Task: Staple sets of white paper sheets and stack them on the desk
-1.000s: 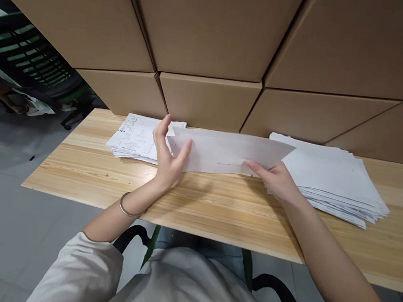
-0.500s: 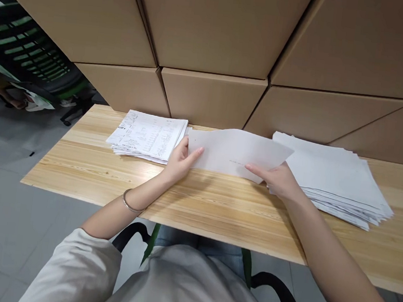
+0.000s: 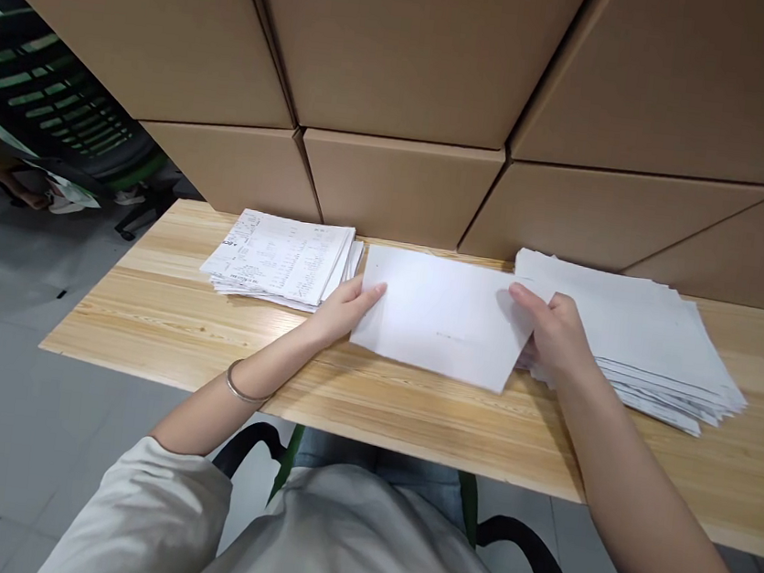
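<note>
A white paper sheet [image 3: 443, 321] with a faint line of small print is held over the middle of the wooden table. My left hand [image 3: 346, 308] pinches its left edge, thumb on top. My right hand [image 3: 553, 329] grips its upper right corner, with the thumb on top and the other fingers hidden behind. Left of the sheet lies a stack of printed papers [image 3: 275, 256]. On the right is a larger, uneven stack of mostly blank-faced papers [image 3: 639, 330], partly behind my right hand.
Large brown cardboard boxes [image 3: 400, 187] form a wall along the back of the wooden table [image 3: 144, 319]. A green and black chair [image 3: 64, 103] stands at the far left, with part of another person beside it.
The sheet has tilted to show more of its face and its right side sits lower. My right hand has shifted from its lower edge to the upper right corner.
</note>
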`<state>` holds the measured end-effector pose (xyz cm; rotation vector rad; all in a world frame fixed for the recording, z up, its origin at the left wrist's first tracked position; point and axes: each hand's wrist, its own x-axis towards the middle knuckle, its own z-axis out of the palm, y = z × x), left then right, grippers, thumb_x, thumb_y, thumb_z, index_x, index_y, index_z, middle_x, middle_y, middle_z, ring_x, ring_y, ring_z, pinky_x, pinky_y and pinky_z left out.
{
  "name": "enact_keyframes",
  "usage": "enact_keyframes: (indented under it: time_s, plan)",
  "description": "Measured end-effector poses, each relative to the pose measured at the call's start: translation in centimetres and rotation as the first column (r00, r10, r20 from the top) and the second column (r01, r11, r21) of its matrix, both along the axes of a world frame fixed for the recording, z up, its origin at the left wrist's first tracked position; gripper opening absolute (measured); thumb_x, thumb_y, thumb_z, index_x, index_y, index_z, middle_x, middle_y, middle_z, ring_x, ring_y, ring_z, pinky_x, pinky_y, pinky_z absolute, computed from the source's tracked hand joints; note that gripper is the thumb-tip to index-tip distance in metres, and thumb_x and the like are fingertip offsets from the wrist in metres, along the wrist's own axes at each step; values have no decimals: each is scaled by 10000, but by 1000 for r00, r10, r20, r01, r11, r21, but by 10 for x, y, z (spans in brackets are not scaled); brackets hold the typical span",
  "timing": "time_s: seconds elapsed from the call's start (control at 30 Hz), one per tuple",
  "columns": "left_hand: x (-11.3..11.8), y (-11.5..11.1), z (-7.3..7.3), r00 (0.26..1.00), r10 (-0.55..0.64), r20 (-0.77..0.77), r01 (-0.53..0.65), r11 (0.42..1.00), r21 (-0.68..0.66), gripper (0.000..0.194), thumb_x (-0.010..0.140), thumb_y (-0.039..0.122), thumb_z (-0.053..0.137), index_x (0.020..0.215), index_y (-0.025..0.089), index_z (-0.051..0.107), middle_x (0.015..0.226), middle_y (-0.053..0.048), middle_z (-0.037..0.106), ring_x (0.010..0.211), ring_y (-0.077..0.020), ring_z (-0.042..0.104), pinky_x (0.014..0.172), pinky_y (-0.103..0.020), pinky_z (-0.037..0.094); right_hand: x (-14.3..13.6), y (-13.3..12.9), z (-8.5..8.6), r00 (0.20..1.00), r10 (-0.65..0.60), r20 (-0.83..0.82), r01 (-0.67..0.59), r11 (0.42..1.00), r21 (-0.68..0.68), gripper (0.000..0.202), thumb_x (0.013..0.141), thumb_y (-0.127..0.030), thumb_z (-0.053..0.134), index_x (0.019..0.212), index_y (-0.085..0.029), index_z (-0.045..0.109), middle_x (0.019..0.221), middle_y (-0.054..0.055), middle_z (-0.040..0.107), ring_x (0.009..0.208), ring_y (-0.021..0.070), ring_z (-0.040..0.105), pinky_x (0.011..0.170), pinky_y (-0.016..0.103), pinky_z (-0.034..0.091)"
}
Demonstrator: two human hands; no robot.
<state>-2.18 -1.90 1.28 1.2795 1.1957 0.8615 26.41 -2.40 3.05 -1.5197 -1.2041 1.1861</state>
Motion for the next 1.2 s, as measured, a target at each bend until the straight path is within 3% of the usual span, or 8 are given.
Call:
enact_keyframes:
  time_s: [0.1, 0.2, 0.4, 0.6, 0.73, 0.87, 1.03, 1.2]
  plan:
    - [-1, -3, 4, 993, -115, 16, 115, 964, -239, 387, 811, 497, 666, 967, 144, 695, 933, -92, 762, 803, -220, 700, 678, -308, 537, 0, 0, 7, 997, 72, 6, -71, 996, -54, 485, 758, -533, 729, 1148, -246, 709, 939, 64, 768, 824, 246, 720, 649, 326, 551]
    - [-2, -4, 5, 992, -125, -11, 112, 920, -374, 266, 791, 411, 693, 897, 168, 711, 888, -71, 771, 753, -210, 702, 644, -305, 542, -6, -2, 3, 971, 222, 91, -205, 965, -164, 509, 728, -473, 773, 1155, -203, 711, 972, 93, 770, 883, 259, 723, 720, 346, 561]
    - [-5, -1, 2, 985, -100, -144, 45, 937, -347, 190, 763, 379, 692, 845, 209, 710, 831, -46, 772, 708, -220, 707, 581, -299, 531, -13, -2, -12, 910, 341, 235, -322, 939, -118, 492, 723, -462, 773, 1142, -209, 723, 1082, 77, 756, 1069, 269, 685, 996, 428, 497]
    - [-5, 0, 1, 984, -60, -165, -9, 922, -388, 136, 742, 338, 680, 806, 218, 698, 824, -49, 772, 731, -245, 713, 643, -340, 539, -11, -3, -8, 879, 368, 302, -332, 929, -166, 551, 712, -510, 772, 1186, -233, 714, 1126, 65, 747, 1116, 284, 666, 1052, 450, 455]
    - [-1, 1, 3, 991, 26, -128, -83, 884, -461, 117, 737, 301, 646, 789, 200, 677, 759, -59, 753, 670, -240, 694, 614, -342, 525, -15, -5, -9, 839, 356, 412, -328, 934, -140, 445, 734, -391, 748, 1149, -232, 733, 1164, 57, 734, 1117, 287, 663, 1008, 432, 482]
    - [0, 2, 1, 977, 24, -212, -105, 918, -383, 150, 764, 342, 622, 809, 203, 653, 763, -53, 737, 680, -231, 679, 607, -324, 504, -18, -6, -9, 827, 333, 453, -325, 940, -98, 258, 772, -328, 679, 996, -253, 782, 1103, 23, 754, 1071, 276, 680, 983, 412, 494]
    - [1, 3, -4, 865, 30, -500, -88, 992, -93, 125, 825, 331, 570, 779, 216, 551, 745, -20, 680, 735, -209, 642, 660, -299, 457, -15, -8, -5, 796, 327, 510, -301, 944, -136, 254, 786, -324, 654, 995, -252, 780, 1119, 20, 750, 1074, 284, 677, 939, 400, 517]
    - [6, 6, -6, 798, 18, -602, -29, 1000, -8, 106, 880, 305, 521, 821, 218, 506, 801, -33, 669, 785, -208, 624, 705, -300, 440, -27, -13, -8, 607, 171, 776, -380, 920, 94, 339, 894, -251, 511, 1128, -149, 734, 1165, 117, 724, 1150, 323, 634, 1004, 481, 489]
